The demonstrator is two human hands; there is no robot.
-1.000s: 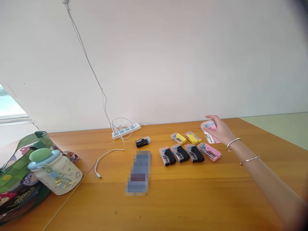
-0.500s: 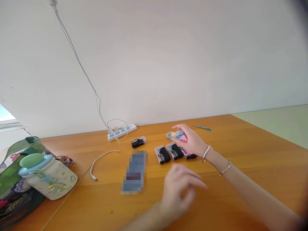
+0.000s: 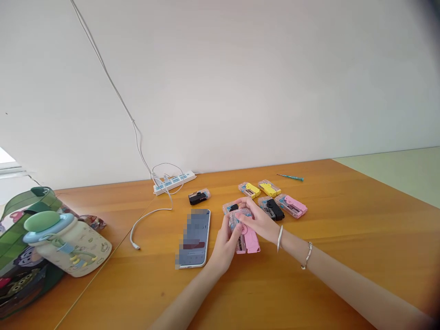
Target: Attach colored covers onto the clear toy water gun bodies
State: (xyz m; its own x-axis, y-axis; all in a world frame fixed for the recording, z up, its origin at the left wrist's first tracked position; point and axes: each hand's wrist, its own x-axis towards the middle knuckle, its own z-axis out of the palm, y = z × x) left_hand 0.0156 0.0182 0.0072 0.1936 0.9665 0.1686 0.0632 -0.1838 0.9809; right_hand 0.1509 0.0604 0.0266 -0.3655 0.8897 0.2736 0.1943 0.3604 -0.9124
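Both my hands meet over a small pink gadget in a clear plastic case (image 3: pixel 248 238), held just above the wooden table (image 3: pixel 343 238). My left hand (image 3: pixel 225 243) grips its left side with curled fingers. My right hand (image 3: pixel 259 222), with bracelets on the wrist, closes over its top. Behind them lie more cased gadgets: two yellow ones (image 3: pixel 259 188), a black one (image 3: pixel 273 208), a pink one (image 3: pixel 292 206), and another black one partly hidden by my fingers. A further black one (image 3: pixel 198 196) lies apart to the left.
A phone (image 3: pixel 194 238) lies left of my hands. A white power strip (image 3: pixel 173 182) with a cable running up the wall and a loose cable end (image 3: pixel 135 245) sit at the back. A bottle (image 3: pixel 67 243) and a green bag (image 3: pixel 20 270) are far left. A small teal screwdriver (image 3: pixel 292 177) lies behind.
My right hand carried the pink cased gadget from the back right of the rows toward me. My left hand came up and took hold of it too.
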